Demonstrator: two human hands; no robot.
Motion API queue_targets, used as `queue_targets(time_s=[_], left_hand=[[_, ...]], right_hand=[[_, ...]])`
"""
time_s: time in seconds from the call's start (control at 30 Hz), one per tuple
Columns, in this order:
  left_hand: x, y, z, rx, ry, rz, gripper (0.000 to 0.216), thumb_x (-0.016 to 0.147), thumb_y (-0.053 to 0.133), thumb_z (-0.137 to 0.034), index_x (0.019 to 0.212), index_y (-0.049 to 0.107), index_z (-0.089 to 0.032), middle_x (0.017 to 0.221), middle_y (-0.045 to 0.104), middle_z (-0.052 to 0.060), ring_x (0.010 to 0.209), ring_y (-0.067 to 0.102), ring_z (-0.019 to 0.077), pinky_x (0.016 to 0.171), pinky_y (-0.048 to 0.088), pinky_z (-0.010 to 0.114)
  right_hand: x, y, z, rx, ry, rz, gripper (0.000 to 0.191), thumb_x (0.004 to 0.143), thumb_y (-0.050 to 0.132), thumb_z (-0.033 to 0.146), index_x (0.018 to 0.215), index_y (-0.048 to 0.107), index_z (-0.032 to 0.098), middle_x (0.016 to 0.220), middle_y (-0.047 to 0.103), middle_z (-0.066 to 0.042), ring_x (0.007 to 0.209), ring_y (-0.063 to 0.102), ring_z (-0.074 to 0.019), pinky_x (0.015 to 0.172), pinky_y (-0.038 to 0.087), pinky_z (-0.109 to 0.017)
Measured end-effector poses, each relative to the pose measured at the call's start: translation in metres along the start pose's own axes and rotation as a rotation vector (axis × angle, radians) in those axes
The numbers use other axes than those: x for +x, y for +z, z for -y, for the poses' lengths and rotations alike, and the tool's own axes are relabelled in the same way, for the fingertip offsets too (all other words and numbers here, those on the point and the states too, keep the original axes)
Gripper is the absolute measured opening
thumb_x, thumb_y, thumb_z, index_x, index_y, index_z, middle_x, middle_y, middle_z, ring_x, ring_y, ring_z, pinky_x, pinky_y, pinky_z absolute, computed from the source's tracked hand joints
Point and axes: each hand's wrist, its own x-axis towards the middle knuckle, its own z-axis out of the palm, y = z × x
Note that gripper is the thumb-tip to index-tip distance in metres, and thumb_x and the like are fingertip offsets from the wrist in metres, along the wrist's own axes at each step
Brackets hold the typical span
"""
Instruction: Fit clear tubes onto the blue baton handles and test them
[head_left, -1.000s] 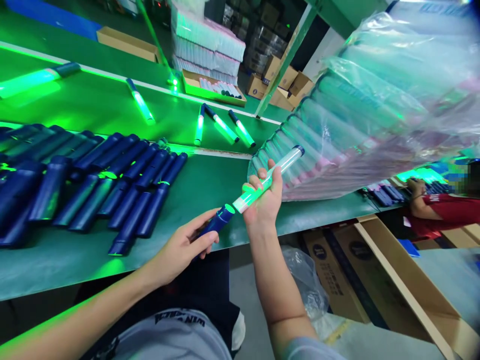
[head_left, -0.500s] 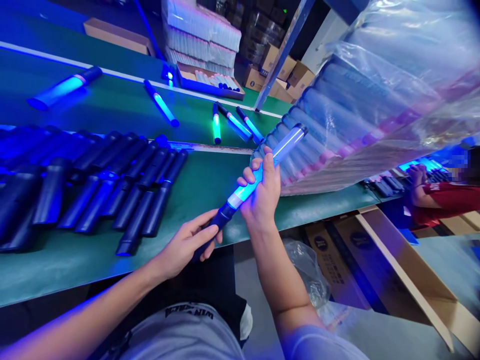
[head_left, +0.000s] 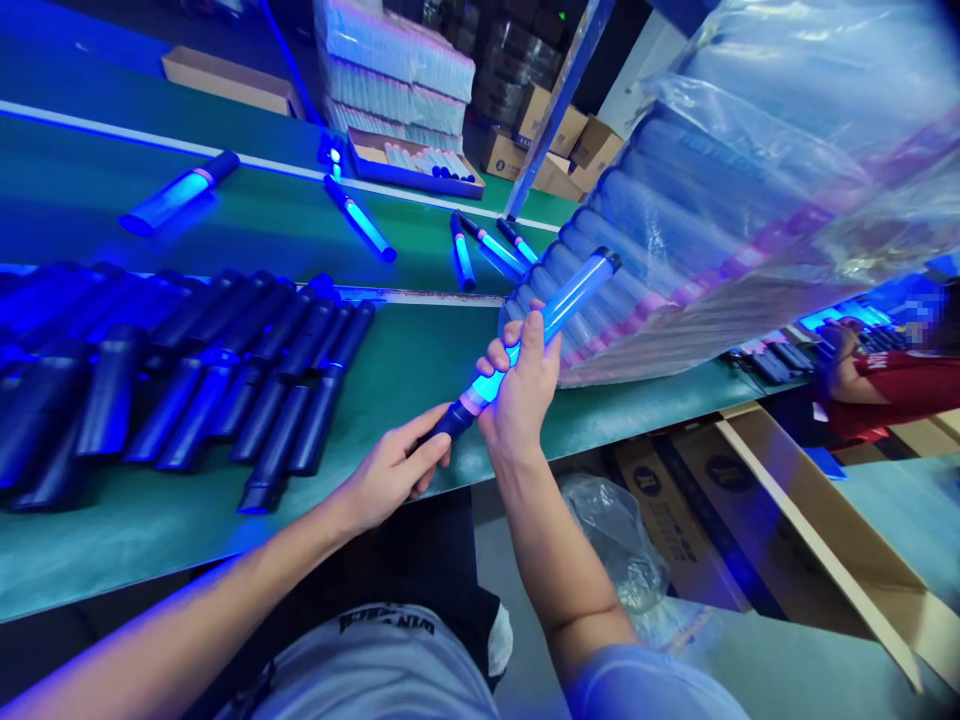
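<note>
A light stick (head_left: 576,297) glows blue and slants up to the right between my hands. Its black handle sits in the closed fingers of my left hand (head_left: 397,460). My right hand (head_left: 521,385) is wrapped around the clear tube above the pinkish ring, hiding part of it. The tube's dark-capped end points at a plastic-wrapped stack of clear tubes (head_left: 675,230) on the right. Left of my hands lies a pile of black handles (head_left: 187,400) on the green table (head_left: 405,350).
Several lit sticks (head_left: 360,222) lie on the strip beyond the table. Behind it stands a carton of tubes (head_left: 420,170). A metal post (head_left: 551,115) rises at the back. Open cardboard boxes (head_left: 817,540) are below right, near a person in a red shirt (head_left: 900,385).
The lit sticks beyond the table have shifted right, and the green one now glows blue. My left hand has moved slightly up and right with the handle; both hands keep their hold.
</note>
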Motion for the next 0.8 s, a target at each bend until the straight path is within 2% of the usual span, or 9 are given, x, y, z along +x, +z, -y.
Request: queue_targets(time_s=[0.07,0.13,0.2,0.23,0.3,0.4,0.5,0.63,0.8], left_hand=[[0.003,-0.001,0.003,0.155,0.062,-0.008,0.057,0.101,0.050,-0.047,0.152,0.046,-0.022,0.084,0.061,0.001,0.059,0.053,0.0114,0.052,0.044,0.021],[0.005,-0.001,0.006,0.325,0.160,-0.070,0.054,0.101,0.050,-0.044,0.150,0.049,-0.022,0.097,0.067,0.006,0.085,0.063,0.0191,0.071,0.052,0.026],[0.006,0.000,0.010,0.391,0.212,-0.134,0.053,0.100,0.053,-0.042,0.149,0.052,-0.021,0.109,0.068,0.009,0.104,0.063,0.0242,0.085,0.053,0.031],[0.007,0.001,0.012,0.356,0.197,-0.137,0.054,0.099,0.054,-0.043,0.149,0.052,-0.021,0.108,0.069,0.009,0.100,0.064,0.0233,0.081,0.053,0.030],[0.008,0.001,0.013,0.172,0.106,-0.088,0.058,0.099,0.054,-0.047,0.150,0.048,-0.021,0.093,0.066,0.005,0.071,0.062,0.0157,0.059,0.050,0.024],[0.009,0.001,0.010,-0.145,0.003,-0.002,0.063,0.098,0.055,-0.051,0.151,0.045,-0.019,0.079,0.057,-0.001,0.046,0.043,0.0061,0.041,0.033,0.018],[0.009,0.003,0.004,-0.283,-0.016,0.043,0.063,0.097,0.058,-0.050,0.148,0.047,-0.016,0.079,0.056,-0.001,0.045,0.042,0.0043,0.040,0.032,0.017],[0.010,0.008,0.003,-0.313,-0.019,0.047,0.060,0.097,0.058,-0.048,0.145,0.048,-0.014,0.079,0.056,-0.001,0.043,0.042,0.0040,0.038,0.031,0.018],[0.015,-0.001,0.010,-0.215,0.039,0.037,0.057,0.099,0.055,-0.048,0.146,0.047,-0.016,0.081,0.058,0.000,0.051,0.047,0.0070,0.047,0.038,0.021]], right_hand=[[-0.001,-0.001,-0.001,-0.013,-0.015,-0.026,0.025,0.095,0.057,0.044,0.115,0.049,0.031,0.078,0.041,0.008,0.049,0.039,-0.0023,0.044,0.038,-0.016],[-0.002,-0.001,-0.003,-0.029,-0.022,-0.046,0.025,0.095,0.058,0.043,0.114,0.048,0.030,0.078,0.043,0.008,0.050,0.041,-0.0026,0.045,0.039,-0.016],[-0.001,-0.001,-0.004,-0.031,-0.037,-0.059,0.024,0.094,0.059,0.042,0.112,0.049,0.030,0.078,0.045,0.008,0.051,0.043,-0.0027,0.046,0.040,-0.016],[-0.001,-0.001,-0.004,-0.026,-0.038,-0.057,0.025,0.094,0.061,0.042,0.113,0.049,0.030,0.078,0.046,0.008,0.051,0.043,-0.0026,0.046,0.040,-0.016],[0.001,-0.002,-0.003,-0.013,0.006,-0.017,0.029,0.092,0.063,0.043,0.115,0.050,0.030,0.080,0.048,0.007,0.053,0.046,-0.0030,0.048,0.042,-0.016],[0.005,-0.004,0.003,0.022,0.126,0.098,0.033,0.090,0.063,0.049,0.113,0.054,0.027,0.081,0.052,0.006,0.057,0.052,-0.0044,0.051,0.047,-0.018],[0.005,-0.004,0.006,0.082,0.129,0.163,0.030,0.091,0.063,0.049,0.106,0.056,0.025,0.077,0.051,0.007,0.053,0.049,-0.0034,0.049,0.045,-0.017],[0.002,-0.001,0.004,0.096,0.099,0.110,0.025,0.090,0.066,0.046,0.099,0.054,0.025,0.073,0.047,0.009,0.049,0.042,-0.0018,0.045,0.037,-0.015],[0.018,-0.003,0.013,0.053,0.083,0.177,0.032,0.090,0.063,0.051,0.106,0.056,0.025,0.079,0.056,0.006,0.059,0.056,-0.0059,0.053,0.048,-0.020]])
